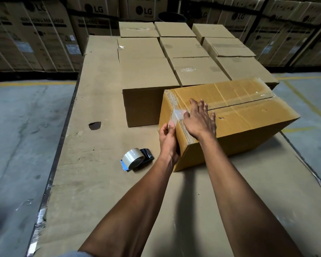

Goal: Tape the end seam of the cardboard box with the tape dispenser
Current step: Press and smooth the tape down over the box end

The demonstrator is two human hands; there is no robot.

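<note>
Cardboard box [239, 117] sits on the table [100, 108] near the tape dispenser [137, 159], right hand [200, 119] flat on top, left hand [168, 138] pinching a tape strip [176, 115] on its end.

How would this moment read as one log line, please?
left hand: holds tape strip at box end; right hand: flat on box; dispenser: idle

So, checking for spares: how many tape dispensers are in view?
1. The tape dispenser lies on the cardboard-covered table, left of the box being taped; far boxes could hide others.
</note>
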